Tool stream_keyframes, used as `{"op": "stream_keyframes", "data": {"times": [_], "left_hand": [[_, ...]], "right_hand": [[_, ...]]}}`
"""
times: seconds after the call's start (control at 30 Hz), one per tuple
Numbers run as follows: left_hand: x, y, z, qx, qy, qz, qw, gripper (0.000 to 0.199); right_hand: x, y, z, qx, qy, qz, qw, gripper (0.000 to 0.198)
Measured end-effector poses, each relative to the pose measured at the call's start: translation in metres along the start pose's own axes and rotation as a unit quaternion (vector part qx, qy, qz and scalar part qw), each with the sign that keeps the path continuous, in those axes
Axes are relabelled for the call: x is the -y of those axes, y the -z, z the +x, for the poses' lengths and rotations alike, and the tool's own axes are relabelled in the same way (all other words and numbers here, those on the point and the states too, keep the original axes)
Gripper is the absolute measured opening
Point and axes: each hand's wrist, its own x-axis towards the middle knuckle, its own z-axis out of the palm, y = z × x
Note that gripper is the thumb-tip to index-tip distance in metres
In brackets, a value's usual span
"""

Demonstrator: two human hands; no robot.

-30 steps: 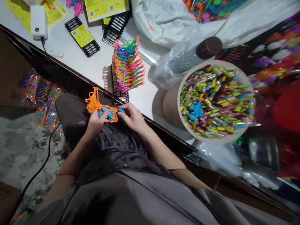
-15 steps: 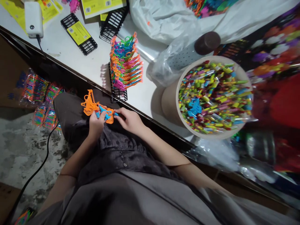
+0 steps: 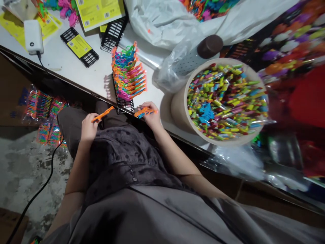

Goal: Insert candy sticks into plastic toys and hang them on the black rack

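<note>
My left hand is over my lap with its fingers closed on a thin orange plastic toy piece, which points up to the right. At the table's edge, my right hand grips an orange and blue plastic toy piece; its exact shape is hard to make out. Between and beyond the hands, a black plastic rack carries a row of upright toy pieces in orange, pink, green and blue. The rack's near end lies by the table's edge, close to my right hand.
Right of the rack stands a beige bucket full of small wrapped sticks, with a dark-capped bottle behind it. A black tray with a yellow label and a white power bank lie left. Bagged toys lie below the table.
My hands have moved apart from the orange and blue pieces they held together. The left went left; the right went right to the table's edge, each holding a piece. The view shifted slightly.
</note>
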Motion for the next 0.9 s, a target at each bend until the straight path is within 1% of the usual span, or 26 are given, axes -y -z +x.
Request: {"op": "stream_keyframes", "data": {"times": [0.07, 0.13, 0.2, 0.27, 0.37, 0.43, 0.5, 0.6, 0.7, 0.8, 0.9], "left_hand": [[0.002, 0.004, -0.003, -0.025, 0.002, 0.014, 1.0, 0.027], [0.003, 0.004, -0.006, -0.043, 0.026, 0.02, 0.999, 0.033], [0.006, 0.002, -0.008, -0.053, 0.04, 0.019, 0.998, 0.039], [0.007, 0.001, -0.009, -0.066, 0.049, 0.005, 0.997, 0.04], [0.009, 0.006, -0.013, -0.095, 0.062, -0.045, 0.993, 0.033], [0.013, 0.008, -0.014, -0.097, 0.036, -0.069, 0.992, 0.034], [0.021, 0.005, -0.007, -0.11, 0.02, -0.096, 0.989, 0.033], [0.033, -0.006, 0.013, -0.121, 0.032, -0.163, 0.979, 0.038], [0.032, -0.017, 0.026, -0.134, 0.056, -0.231, 0.962, 0.049], [0.018, -0.027, 0.031, -0.177, 0.063, -0.306, 0.933, 0.056], [0.001, -0.036, 0.034, -0.193, 0.04, -0.375, 0.906, 0.059]], "right_hand": [[-0.004, -0.009, 0.014, -0.044, -0.045, 0.056, 0.996, 0.024], [-0.005, -0.02, 0.028, -0.072, -0.099, 0.073, 0.99, 0.025], [-0.004, -0.031, 0.039, -0.086, -0.153, 0.078, 0.981, 0.026], [0.001, -0.035, 0.044, -0.079, -0.187, 0.058, 0.977, 0.026], [0.018, -0.031, 0.044, -0.047, -0.217, -0.035, 0.974, 0.018], [0.029, -0.028, 0.043, -0.054, -0.188, -0.038, 0.98, 0.012], [0.032, -0.03, 0.045, -0.067, -0.131, -0.029, 0.989, 0.01], [0.025, -0.038, 0.053, -0.084, -0.05, -0.023, 0.995, 0.01], [0.013, -0.044, 0.054, -0.079, 0.008, -0.032, 0.996, 0.014], [0.003, -0.05, 0.05, -0.085, 0.019, -0.045, 0.995, 0.016], [-0.001, -0.054, 0.049, -0.082, -0.006, -0.047, 0.995, 0.015]]}}
